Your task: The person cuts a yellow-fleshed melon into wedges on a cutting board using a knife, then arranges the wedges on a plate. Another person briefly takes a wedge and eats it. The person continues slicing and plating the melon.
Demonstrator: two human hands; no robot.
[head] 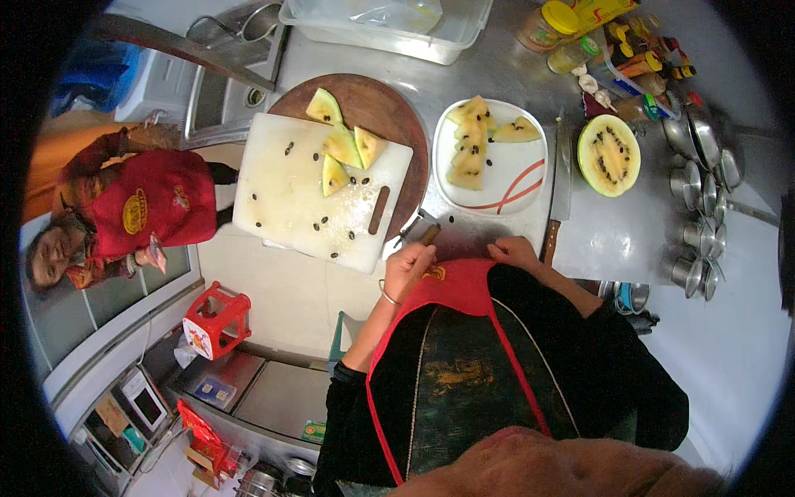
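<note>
My left hand is curled at the edge of my red apron, close to a peeler-like tool with a brown handle. My right hand is also curled, by the apron's other side; whether either grips the cloth is unclear. Yellow watermelon wedges lie on a white cutting board among scattered black seeds. Ahead, a white plate with red stripes carries more watermelon pieces. A large knife with a wooden handle rests right of it, beside a cut watermelon half.
The board overlaps a round wooden chopping block. Behind stands a clear plastic tub; seasoning jars fill the back right. Metal cups hang at right. A person in a red apron stands left, near a red stool.
</note>
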